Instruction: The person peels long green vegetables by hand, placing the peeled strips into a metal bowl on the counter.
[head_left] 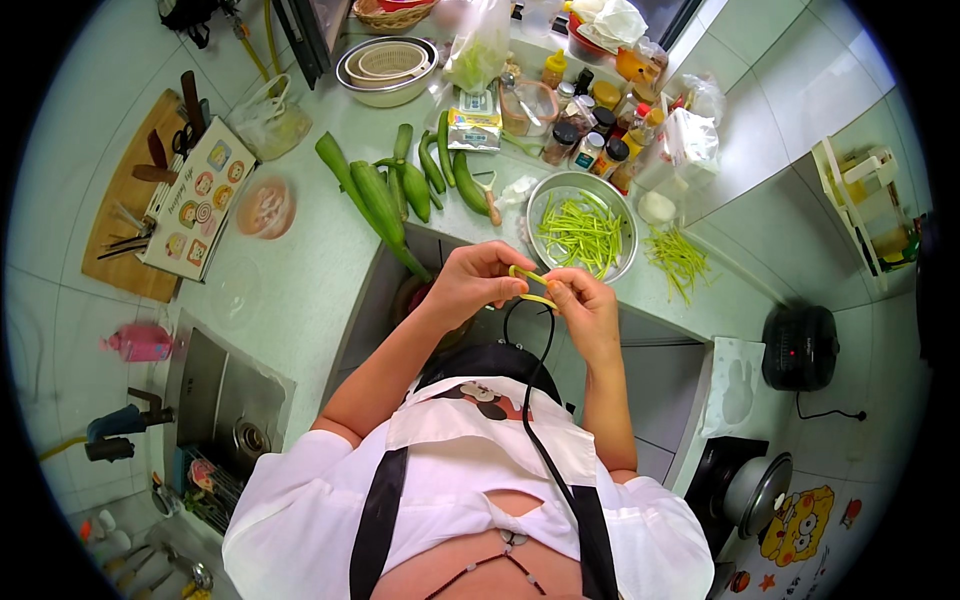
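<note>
I see a person at the counter (285, 320), with both hands in front of the body. The left hand (477, 280) grips a thin green stalk (529, 275) between thumb and fingers, and the right hand (588, 308) pinches it also. The stalk is in the air, near the bowl (629, 240), where many cut pieces (578, 232) lie. A loose pile (676, 259) is just beside this bowl, on its right. On the bowl's left are a peeler (493, 206) and some long gourds (377, 200).
</note>
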